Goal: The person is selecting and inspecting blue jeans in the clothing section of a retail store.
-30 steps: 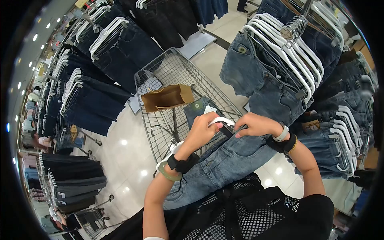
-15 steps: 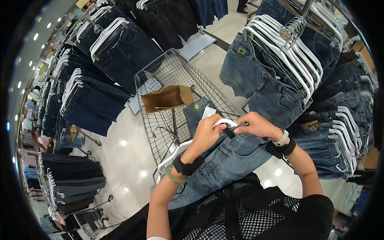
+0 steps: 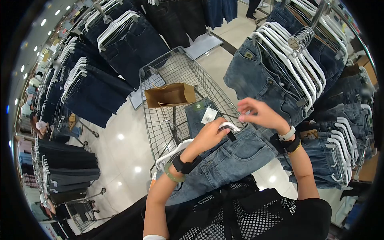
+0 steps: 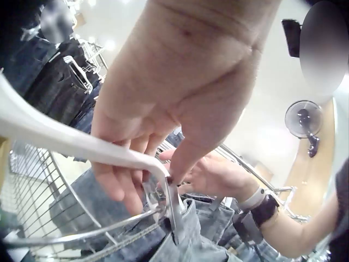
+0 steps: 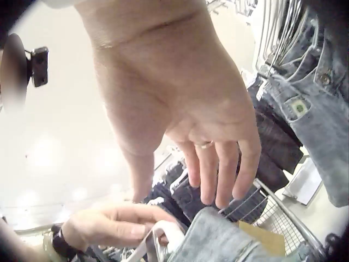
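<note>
Light-blue denim jeans (image 3: 244, 152) lie across the front of the body, along a white clip hanger (image 3: 173, 152). My left hand (image 3: 209, 136) holds the hanger's right end, its thumb by the dark clip (image 3: 231, 135) at the waistband. Just right of that end, my right hand (image 3: 262, 115) is raised with nothing in it. Its fingers hang loosely apart above the waistband in the right wrist view. Darker denim with a white tag (image 3: 209, 115) lies in the wire shopping cart (image 3: 200, 68), partly hidden behind the left hand.
An open brown paper bag (image 3: 154, 99) sits in the cart. On the right stands a rack of denim shorts (image 3: 246, 74) on white hangers, with more denim (image 3: 314, 150) below it. Racks of dark jeans (image 3: 134, 44) line the left and back over a pale tiled floor.
My right hand has let go at the hanger's clip end and lifted up and to the right, its fingers loosening. The left hand still holds the hanger. The head view has shifted slightly.
</note>
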A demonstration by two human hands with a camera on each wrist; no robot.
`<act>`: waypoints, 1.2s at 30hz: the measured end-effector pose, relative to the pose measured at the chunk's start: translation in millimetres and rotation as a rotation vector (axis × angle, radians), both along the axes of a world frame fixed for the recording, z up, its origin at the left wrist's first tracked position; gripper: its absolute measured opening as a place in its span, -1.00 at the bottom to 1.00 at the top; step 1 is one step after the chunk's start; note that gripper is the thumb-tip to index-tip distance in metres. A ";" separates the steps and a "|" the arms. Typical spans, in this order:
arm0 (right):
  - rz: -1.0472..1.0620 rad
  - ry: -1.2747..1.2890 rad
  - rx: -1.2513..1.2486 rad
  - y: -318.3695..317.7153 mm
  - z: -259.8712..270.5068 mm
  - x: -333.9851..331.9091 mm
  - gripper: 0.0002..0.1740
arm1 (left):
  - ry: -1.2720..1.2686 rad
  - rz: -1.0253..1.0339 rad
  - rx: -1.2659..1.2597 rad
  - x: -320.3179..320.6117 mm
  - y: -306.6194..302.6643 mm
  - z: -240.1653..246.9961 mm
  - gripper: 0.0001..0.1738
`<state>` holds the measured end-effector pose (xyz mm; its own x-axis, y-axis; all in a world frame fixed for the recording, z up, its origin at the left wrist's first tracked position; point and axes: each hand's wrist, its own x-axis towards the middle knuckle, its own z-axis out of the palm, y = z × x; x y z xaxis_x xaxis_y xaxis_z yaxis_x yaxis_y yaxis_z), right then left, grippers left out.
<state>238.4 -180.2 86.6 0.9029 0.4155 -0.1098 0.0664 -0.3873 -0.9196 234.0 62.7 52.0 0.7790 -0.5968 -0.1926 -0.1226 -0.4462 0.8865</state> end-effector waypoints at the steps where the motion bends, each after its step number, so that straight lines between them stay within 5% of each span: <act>1: 0.169 -0.102 -0.068 5.6 -3.5 1.7 -0.42 | 0.015 -0.014 -0.030 0.3 1.6 1.7 -0.63; 8: 0.450 0.167 -0.086 19.4 -41.2 10.9 -0.59 | -0.346 -0.016 0.089 -36.7 100.2 81.6 -0.61; 12: 0.423 0.234 -0.102 20.5 -48.0 17.5 -0.61 | -0.106 0.483 0.289 -88.7 197.1 107.0 -0.58; 17: 0.499 0.284 -0.135 29.5 -41.2 33.8 -0.60 | -0.013 0.661 0.354 -131.9 256.1 112.8 -0.60; 20: 0.582 0.239 -0.432 48.5 -21.7 41.5 -0.64 | -0.206 0.753 0.162 -136.9 276.9 127.4 -0.65; 22: 0.549 -0.240 -0.796 75.2 -7.5 39.0 -0.69 | -0.375 0.914 -0.001 -130.5 268.6 152.0 -0.69; 26: 0.518 -0.436 -0.381 166.5 -0.6 35.6 -0.69 | -0.285 0.690 0.208 -102.3 258.1 180.4 -0.70; 29: 0.741 -0.404 -0.212 255.8 -61.3 29.6 -0.55 | 0.064 0.362 0.311 -71.3 264.7 120.7 -0.63; 32: 0.970 0.047 -0.435 327.1 -104.5 12.1 -0.35 | 0.446 0.096 0.627 -75.9 277.3 21.3 -0.44; 36: 1.111 0.114 -0.575 343.1 -114.4 -1.5 -0.18 | 0.469 0.109 0.567 -104.7 263.1 -17.1 -0.38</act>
<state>236.8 162.9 -27.8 0.0699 0.8108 -0.5811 0.5448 -0.5190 -0.6586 129.4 325.7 34.9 0.5883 -0.2307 -0.7751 0.2830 -0.8391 0.4645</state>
